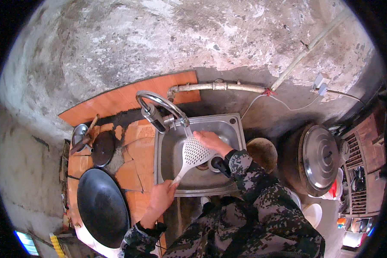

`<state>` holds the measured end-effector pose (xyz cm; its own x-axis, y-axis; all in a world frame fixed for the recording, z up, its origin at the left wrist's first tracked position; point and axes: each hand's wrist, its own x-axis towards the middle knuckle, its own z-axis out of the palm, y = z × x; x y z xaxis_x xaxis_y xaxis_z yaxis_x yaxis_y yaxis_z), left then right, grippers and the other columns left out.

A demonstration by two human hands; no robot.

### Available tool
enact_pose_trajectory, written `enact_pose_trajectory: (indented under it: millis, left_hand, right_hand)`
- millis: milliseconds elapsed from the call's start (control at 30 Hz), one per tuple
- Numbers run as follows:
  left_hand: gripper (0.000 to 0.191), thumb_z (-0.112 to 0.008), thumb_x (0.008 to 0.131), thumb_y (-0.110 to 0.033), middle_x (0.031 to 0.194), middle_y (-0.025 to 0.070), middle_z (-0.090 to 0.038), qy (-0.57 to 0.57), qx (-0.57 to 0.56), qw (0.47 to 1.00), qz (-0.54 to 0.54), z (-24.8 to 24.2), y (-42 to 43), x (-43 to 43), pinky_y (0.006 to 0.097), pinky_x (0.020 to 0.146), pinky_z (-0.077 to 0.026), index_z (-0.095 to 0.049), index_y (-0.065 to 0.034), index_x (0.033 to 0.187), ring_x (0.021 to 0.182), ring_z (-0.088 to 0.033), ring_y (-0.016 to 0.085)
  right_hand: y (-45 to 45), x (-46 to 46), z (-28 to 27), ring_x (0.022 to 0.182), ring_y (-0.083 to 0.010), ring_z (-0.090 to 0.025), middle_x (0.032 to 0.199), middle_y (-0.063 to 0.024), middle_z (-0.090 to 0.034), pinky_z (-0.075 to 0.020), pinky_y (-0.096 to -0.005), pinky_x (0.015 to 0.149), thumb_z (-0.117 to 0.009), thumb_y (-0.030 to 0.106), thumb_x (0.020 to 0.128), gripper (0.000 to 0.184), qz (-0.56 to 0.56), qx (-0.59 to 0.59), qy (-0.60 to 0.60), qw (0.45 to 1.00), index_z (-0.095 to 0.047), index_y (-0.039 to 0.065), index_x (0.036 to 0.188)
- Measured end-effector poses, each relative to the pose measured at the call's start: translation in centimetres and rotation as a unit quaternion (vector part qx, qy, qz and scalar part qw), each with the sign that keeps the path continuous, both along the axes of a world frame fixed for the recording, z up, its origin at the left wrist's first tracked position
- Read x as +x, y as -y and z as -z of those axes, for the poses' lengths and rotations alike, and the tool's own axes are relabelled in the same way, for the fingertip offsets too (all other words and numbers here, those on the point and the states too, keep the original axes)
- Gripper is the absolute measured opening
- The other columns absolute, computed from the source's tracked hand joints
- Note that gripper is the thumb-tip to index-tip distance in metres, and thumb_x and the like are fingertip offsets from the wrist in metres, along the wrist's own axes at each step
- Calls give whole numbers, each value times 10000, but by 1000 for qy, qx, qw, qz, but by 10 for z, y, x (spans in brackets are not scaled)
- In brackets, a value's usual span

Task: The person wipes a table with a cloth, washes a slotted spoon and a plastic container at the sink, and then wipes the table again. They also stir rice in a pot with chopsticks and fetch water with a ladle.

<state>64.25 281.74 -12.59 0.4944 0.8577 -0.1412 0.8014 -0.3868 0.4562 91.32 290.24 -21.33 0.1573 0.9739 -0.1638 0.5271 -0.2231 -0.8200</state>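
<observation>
My left hand (161,196) grips the handle of a white perforated skimmer (196,151) held over a stainless steel sink (177,132). At the skimmer's far edge, under the faucet, is my right hand (209,140), its fingers on the perforated head; whether they grip it is hard to tell. From the chrome faucet (161,101), water appears to run down beside the fingers. A dark-handled object (220,164) lies in the basin near the drain, partly hidden by my right sleeve.
Left of the sink, a black wok (103,208) rests on the cracked tiled counter (132,167), with a dark round lid or board (103,148) behind it. To the right are a woven-looking round container (262,153) and a large pot with a metal lid (321,156). A pipe (225,86) runs along the wall.
</observation>
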Motion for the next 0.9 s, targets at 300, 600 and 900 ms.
enact_pose_trajectory:
  millis: [300,600,900]
  left_hand:
    - [463,-366,975,-425,523,-62,-304,402,-674,579,-222,38,-43,-2,193,294,-229,-535,-8,1080,361,-253,40]
    - [498,-308,976,-464,523,-59,-290,420,-714,542,-144,25,-18,-16,193,277,-195,-528,-19,1032,345,-236,32]
    - [511,-310,979,-454,529,-22,-335,469,-810,316,-151,41,-24,-22,194,286,-230,-499,19,1022,342,-261,45]
  right_hand:
    - [15,-56,35,984,-359,-553,1151,-188,-492,-414,-423,940,-622,108,806,378,153,331,-303,880,-481,-3,1138]
    - [-8,-10,53,845,-306,-547,906,-156,-582,-435,-389,744,-579,219,872,249,39,258,133,956,-613,-12,956]
    - [22,16,45,1057,-294,-574,1282,-150,-519,-448,-413,938,-491,141,883,425,75,121,-707,693,-446,-27,1271]
